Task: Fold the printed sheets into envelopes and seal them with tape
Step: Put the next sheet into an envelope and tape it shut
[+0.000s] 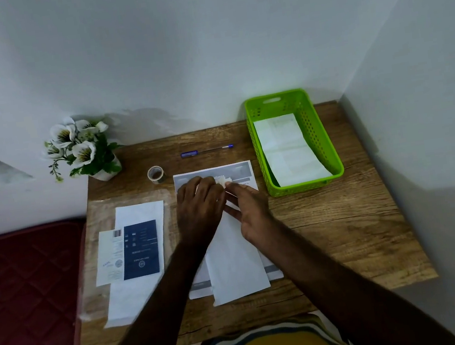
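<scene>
A folded white sheet lies lengthwise on a printed sheet in the middle of the wooden desk. My left hand and my right hand rest on the fold's far end, fingertips meeting. Between them sits a small pale piece, possibly tape; which hand pinches it is unclear. A roll of clear tape stands left of the printed sheet. The green basket at the back right holds a folded sheet.
A stack of white and dark blue printed papers lies on a clear plastic sleeve at the left. A blue pen lies behind the sheets. A potted white flower stands at the back left corner. Walls close the back and right.
</scene>
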`<state>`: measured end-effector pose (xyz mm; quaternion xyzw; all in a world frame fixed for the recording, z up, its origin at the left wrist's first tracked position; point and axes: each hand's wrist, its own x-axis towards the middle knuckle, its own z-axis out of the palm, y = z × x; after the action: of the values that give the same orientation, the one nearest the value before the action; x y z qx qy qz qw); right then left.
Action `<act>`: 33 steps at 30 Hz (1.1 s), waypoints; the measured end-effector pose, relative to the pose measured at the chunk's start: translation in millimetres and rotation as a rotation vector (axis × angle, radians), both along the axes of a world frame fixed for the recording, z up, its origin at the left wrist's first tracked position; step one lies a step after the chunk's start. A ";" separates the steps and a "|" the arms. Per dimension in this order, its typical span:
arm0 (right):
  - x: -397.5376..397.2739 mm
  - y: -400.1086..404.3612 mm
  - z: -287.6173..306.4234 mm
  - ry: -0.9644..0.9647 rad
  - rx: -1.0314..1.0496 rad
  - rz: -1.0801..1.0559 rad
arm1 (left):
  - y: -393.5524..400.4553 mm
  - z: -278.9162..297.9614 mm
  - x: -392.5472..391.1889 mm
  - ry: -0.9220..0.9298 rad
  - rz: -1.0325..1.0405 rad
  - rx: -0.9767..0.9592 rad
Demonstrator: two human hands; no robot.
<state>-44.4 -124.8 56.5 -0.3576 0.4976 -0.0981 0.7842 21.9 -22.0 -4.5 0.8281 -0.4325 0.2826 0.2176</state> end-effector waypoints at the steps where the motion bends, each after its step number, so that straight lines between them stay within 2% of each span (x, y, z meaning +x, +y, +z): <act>1: -0.5 0.2 0.5 0.001 -0.002 0.001 | 0.3 1.1 -0.8 -0.002 -0.002 -0.009; 4: -1.4 0.5 1.4 0.000 -0.012 0.013 | -0.3 5.6 -5.0 0.041 0.010 -0.026; 7: -3.7 0.7 1.4 -0.015 -0.028 0.025 | -4.9 13.0 -10.6 0.300 0.072 -0.092; 9: -5.3 -0.1 1.2 -0.003 -0.061 0.032 | -8.6 20.7 -13.0 0.645 0.125 -0.235; 12: -6.5 0.1 -0.2 0.042 -0.122 0.037 | -10.9 33.6 -9.7 1.301 0.167 -0.452; 14: -7.0 1.5 -0.4 0.056 -0.154 0.031 | -11.2 37.3 -8.4 1.550 0.131 -0.561; 17: -7.6 4.1 0.3 0.042 -0.183 0.044 | -11.6 37.5 -8.0 1.630 0.117 -0.622; 22: -6.9 8.3 -0.4 0.035 -0.248 0.051 | -11.1 34.3 -8.6 1.631 0.141 -0.644; 33: -11.4 10.1 -13.1 0.101 -0.291 0.046 | -8.7 26.7 -6.6 1.597 0.201 -0.547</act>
<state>-55.9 -114.7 43.3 -0.4831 0.5087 -0.1330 0.7001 15.3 -30.7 22.1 0.7317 0.0101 -0.2741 0.6240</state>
